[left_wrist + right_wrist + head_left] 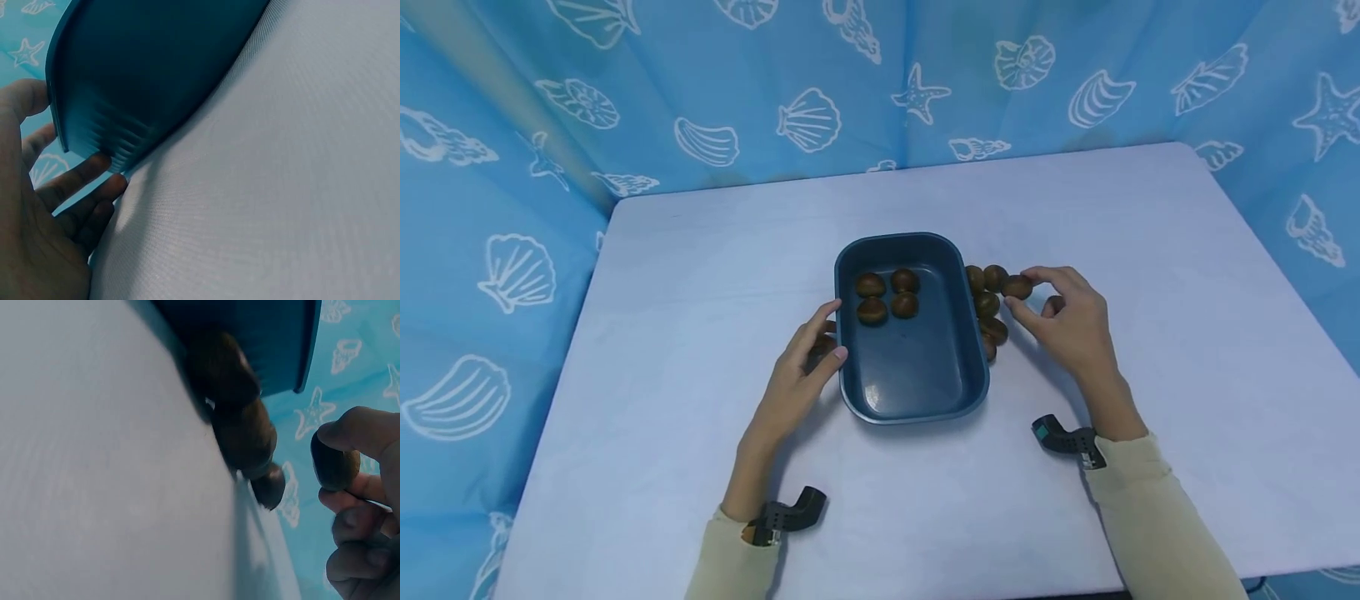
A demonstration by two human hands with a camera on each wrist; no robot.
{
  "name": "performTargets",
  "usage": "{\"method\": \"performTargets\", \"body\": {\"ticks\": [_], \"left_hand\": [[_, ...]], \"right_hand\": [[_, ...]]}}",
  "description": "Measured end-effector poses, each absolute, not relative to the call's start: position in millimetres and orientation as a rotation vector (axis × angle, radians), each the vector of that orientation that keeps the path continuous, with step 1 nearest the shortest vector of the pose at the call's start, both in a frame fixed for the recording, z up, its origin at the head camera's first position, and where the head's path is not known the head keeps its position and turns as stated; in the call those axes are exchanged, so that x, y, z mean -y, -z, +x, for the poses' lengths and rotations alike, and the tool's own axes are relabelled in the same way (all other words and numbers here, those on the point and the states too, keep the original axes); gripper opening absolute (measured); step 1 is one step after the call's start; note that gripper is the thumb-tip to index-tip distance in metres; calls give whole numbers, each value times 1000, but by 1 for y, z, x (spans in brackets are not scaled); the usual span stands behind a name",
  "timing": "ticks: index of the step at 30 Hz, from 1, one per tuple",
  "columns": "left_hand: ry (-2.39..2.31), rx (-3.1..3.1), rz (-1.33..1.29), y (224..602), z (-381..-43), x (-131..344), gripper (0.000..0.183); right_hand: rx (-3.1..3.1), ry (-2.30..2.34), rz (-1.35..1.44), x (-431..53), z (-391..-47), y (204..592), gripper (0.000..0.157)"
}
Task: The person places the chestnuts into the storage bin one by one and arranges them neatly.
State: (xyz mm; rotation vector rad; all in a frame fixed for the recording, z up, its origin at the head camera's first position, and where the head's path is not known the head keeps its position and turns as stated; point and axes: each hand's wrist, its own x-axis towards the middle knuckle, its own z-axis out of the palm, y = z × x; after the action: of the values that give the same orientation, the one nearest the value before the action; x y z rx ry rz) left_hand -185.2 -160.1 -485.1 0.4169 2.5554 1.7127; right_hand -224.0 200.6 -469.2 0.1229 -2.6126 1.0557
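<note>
A dark blue rectangular tray (917, 375) stands on the table, with several brown chestnuts (872, 312) grouped in its far left part, set in pairs. At the tray's left side is my left hand (793, 375); its thumb and index fingertip touch the rim, and other fingers (75, 181) lie along the outer wall. My right hand (1071, 321) pinches one chestnut (334, 462) between thumb and fingers, raised beside the tray's right side. Just below it, more chestnuts (987, 303) lie in a cluster against the tray's right outer wall.
A white cloth (700, 275) covers the table. Behind and to the left hangs a blue curtain (647, 100) with white shell prints. Each wrist carries a black camera mount (1063, 437), close above the cloth.
</note>
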Motion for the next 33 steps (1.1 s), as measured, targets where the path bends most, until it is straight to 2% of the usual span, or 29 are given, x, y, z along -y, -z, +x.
{"method": "performTargets", "body": {"ticks": [13,25,33], "left_hand": [[-1690,-2583,425,485,-187,159,56],[-1686,-2583,413,484,-185,162,56],[-1697,-2563,416,485,-186,161,57]], "right_hand": [[2574,-1001,351,-178,-212,434,41],[2620,-1045,529,-159,-207,420,45],[2625,-1039,686,-143,-211,408,40]]}}
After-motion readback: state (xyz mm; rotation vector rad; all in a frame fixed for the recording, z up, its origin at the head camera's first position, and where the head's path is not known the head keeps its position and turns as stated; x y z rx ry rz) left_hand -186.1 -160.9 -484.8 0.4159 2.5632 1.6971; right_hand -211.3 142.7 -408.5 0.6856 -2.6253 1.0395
